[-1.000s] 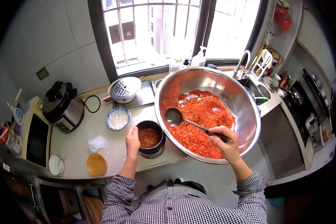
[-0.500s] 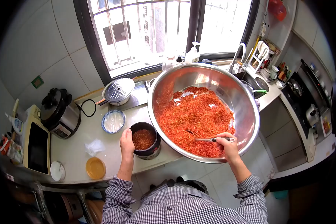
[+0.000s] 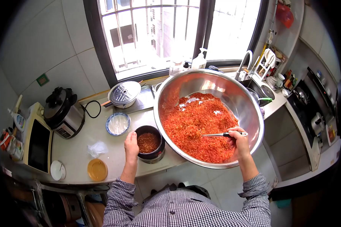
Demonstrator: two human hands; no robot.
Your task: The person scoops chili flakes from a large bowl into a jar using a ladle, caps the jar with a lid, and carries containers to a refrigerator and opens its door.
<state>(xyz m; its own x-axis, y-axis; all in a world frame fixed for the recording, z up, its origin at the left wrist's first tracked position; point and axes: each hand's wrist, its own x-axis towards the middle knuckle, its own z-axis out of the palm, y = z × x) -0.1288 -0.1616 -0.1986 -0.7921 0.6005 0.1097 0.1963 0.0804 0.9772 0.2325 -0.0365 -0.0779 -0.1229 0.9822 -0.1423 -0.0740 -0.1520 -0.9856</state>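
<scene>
Right hand (image 3: 238, 141) is pinching the ladle (image 3: 215, 134) in the chopped red mix (image 3: 193, 117); left hand (image 3: 131, 146) is touching the pot (image 3: 154, 155), fingers too hidden to tell!

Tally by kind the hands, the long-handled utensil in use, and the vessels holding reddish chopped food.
Hands: 2 (left hand, right hand)
Long-handled utensil: 1
Large steel bowl: 1
Dark pot: 1
Total: 5
</scene>
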